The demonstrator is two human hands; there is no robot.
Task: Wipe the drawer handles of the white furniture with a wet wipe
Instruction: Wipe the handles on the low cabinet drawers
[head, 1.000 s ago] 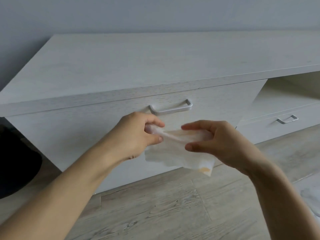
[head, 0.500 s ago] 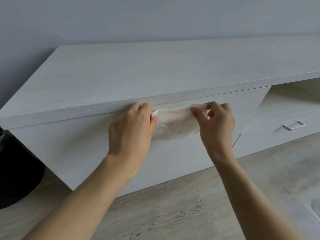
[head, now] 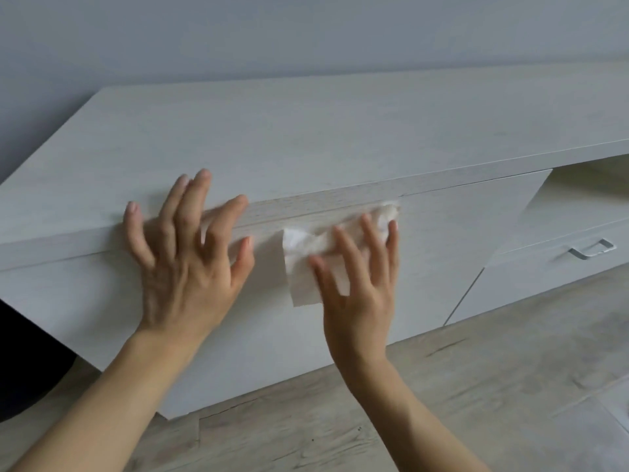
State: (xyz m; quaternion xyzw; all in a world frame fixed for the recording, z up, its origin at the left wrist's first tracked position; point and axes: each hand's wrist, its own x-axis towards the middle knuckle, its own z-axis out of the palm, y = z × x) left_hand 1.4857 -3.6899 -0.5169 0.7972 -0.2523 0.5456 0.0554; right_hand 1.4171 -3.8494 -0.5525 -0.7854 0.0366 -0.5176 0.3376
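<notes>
While the right hand presses the wet wipe against the drawer front with straight, spread fingers, left hand splayed at its 9 o'clock, I log one risk: unpinched, the wipe could slip off a handle I cannot see.

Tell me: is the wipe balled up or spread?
Mostly spread: the wipe hangs flat under the right hand, fingers straight, bunched only at its right end.

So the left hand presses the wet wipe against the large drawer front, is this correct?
No, the right hand presses the wet wipe against the large drawer front, as the head view shows. The left hand is spread open beside it.
</notes>
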